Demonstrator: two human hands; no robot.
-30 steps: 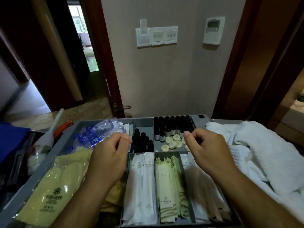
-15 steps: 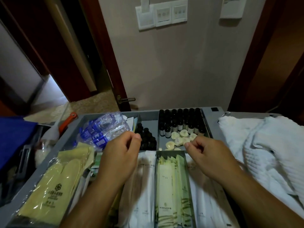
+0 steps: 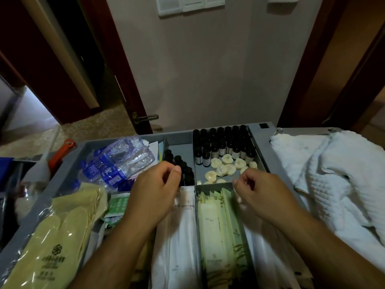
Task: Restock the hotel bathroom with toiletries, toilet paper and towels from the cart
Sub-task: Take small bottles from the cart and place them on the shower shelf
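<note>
in the tray [image 3: 179, 137], small bottles [image 3: 220, 147] behind sachets [image 3: 216, 226], water bottles [image 3: 116, 161] to their left; towels [image 3: 333, 174] right of it

No wording is legible. At the near left corner of the cart tray [image 3: 179, 138], a yellow packet [image 3: 56, 243] bears a dark round flower emblem above blurred print. Inside the tray, blue water bottle labels [image 3: 108, 171], a green packet [image 3: 117, 205] and white sachets [image 3: 183, 236] carry unreadable marks.
</note>
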